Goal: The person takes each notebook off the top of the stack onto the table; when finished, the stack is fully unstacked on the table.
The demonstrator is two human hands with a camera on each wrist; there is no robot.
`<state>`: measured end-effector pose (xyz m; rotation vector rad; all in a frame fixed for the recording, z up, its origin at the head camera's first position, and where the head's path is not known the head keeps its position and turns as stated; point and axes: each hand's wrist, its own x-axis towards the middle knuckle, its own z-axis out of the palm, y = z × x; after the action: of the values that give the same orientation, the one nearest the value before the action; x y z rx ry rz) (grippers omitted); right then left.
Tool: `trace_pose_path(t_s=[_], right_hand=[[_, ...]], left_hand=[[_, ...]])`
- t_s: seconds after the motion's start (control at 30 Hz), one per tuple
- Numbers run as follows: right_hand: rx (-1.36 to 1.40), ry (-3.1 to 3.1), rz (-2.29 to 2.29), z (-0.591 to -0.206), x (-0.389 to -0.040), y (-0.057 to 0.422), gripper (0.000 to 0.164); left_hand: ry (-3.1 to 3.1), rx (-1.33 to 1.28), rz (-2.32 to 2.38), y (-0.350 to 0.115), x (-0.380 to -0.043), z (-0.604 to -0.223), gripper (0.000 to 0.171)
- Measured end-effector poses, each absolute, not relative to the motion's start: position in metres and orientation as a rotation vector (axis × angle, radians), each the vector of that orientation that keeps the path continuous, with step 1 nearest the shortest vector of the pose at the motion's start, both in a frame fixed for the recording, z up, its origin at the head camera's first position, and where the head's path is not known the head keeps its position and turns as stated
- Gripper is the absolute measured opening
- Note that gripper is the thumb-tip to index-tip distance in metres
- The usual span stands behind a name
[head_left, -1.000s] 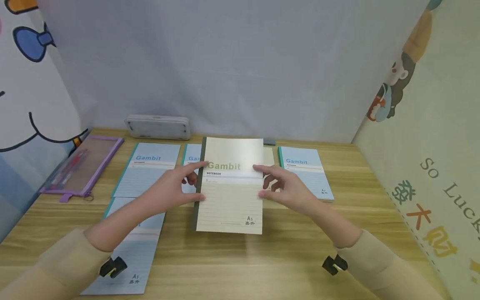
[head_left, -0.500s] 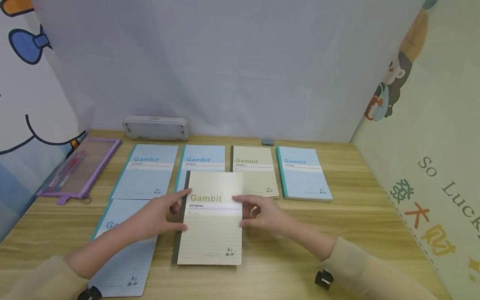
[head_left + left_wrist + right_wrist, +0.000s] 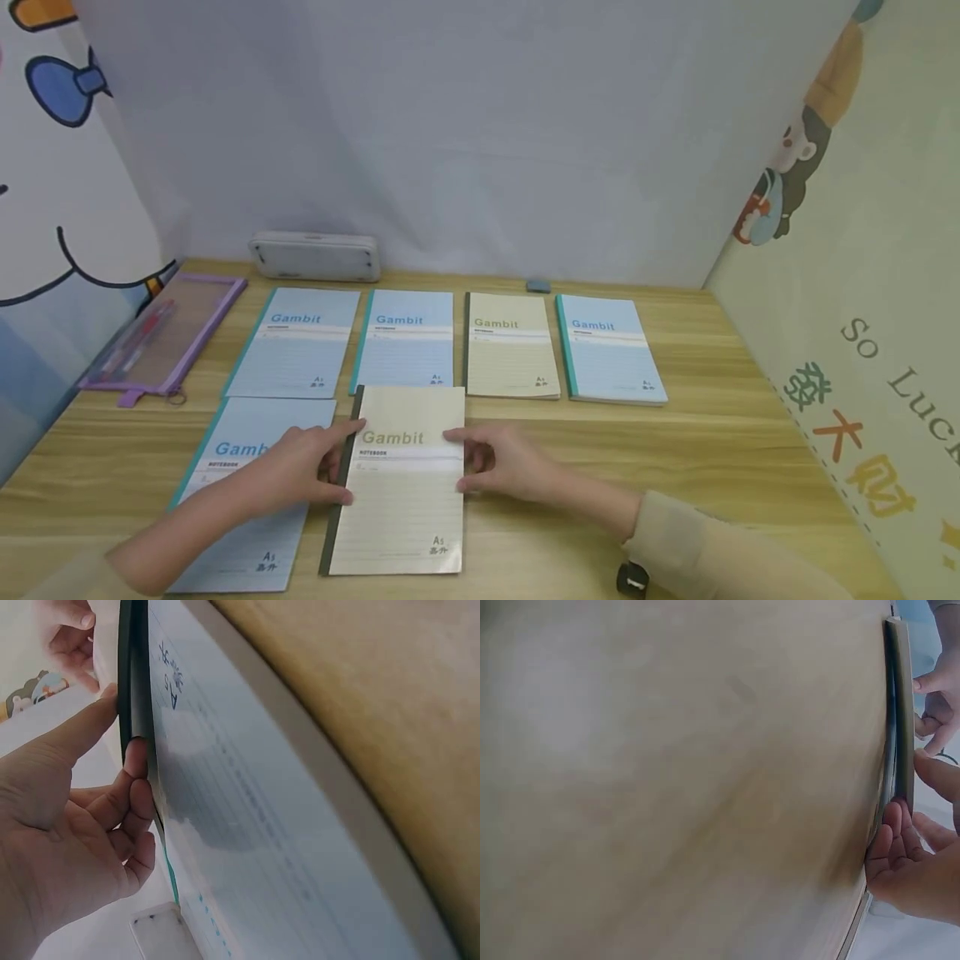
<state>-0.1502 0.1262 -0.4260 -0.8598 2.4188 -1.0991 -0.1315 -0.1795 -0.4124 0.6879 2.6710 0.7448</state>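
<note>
A cream Gambit notebook (image 3: 405, 525) with a dark spine lies face up at the front middle in the head view, held from both sides. My left hand (image 3: 296, 468) pinches its spine edge, thumb on top and fingers curled below. The right hand (image 3: 512, 463) grips the opposite edge in the same manner. Seen edge-on in the right wrist view, this notebook (image 3: 904, 712) is very close to the tabletop, with fingertips tucked under it. Beside it, partly covered by my left hand and forearm, is a blue notebook (image 3: 247, 533); its cover (image 3: 225, 795) fills much of the left wrist view.
Behind lies a row: two blue notebooks (image 3: 300, 342) (image 3: 408, 346), a cream notebook (image 3: 510, 350) and a thicker-looking blue one (image 3: 611, 350). A purple-edged mesh pouch (image 3: 168, 333) with pens is at left. A pale case (image 3: 315, 257) and small grey block (image 3: 537, 286) stand near the back wall.
Both hands have brought the cream notebook down and toward the person, slightly left, to beside the front blue notebook. The back row's cream notebook, earlier mostly covered, now shows fully.
</note>
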Motion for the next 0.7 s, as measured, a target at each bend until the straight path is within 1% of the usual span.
trace_pose_path(t_s=[0.33,0.57,0.7], right_hand=[[-0.914,2.448,-0.98,-0.429,-0.153,0.114,0.06],[-0.953,2.518,-0.785,-0.427,-0.154,0.11,0.06],[-0.961,2.434,-0.897,-0.422,-0.155,0.113,0.06]], left_hand=[[2.624,0.579,0.701,-0.181,-0.129,-0.412,0.091],[2.618,0.553,0.664,-0.178,-0.129,-0.409,0.088],[2.651,0.528,0.623,-0.175,-0.13,-0.406,0.089]])
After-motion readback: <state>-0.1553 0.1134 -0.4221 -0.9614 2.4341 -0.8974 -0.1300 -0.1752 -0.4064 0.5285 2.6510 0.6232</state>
